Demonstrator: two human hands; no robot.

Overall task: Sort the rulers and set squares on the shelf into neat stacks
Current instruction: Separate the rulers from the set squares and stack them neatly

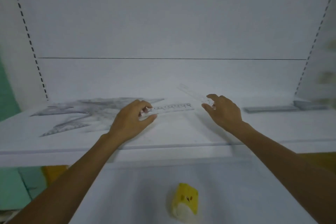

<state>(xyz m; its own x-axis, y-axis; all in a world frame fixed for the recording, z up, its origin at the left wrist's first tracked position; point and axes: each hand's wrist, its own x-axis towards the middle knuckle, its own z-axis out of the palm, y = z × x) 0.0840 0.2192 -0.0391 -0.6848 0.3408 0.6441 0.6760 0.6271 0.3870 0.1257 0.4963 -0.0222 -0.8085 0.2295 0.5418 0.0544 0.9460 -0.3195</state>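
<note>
While the left hand [132,120] pinches the left end of a clear ruler [172,107] with thumb and fingers, the ruler's long side points right, across the shelf [181,131], toward the right hand [224,111]. Its free end stops just short of that hand. The right hand's fingers are curled at the near end of a second ruler [192,92], which slants away to the far left. I cannot tell if they grip it or only touch it. A messy pile [85,111] of rulers and set squares lies to the left, close to the left hand. A flat neat stack [269,109] sits to the right, nearer the right hand, by the shelf's side wall. Bare shelf lies between the hands and that stack, so I think there is room to slide a ruler over. The front edge is near the wrists.
</note>
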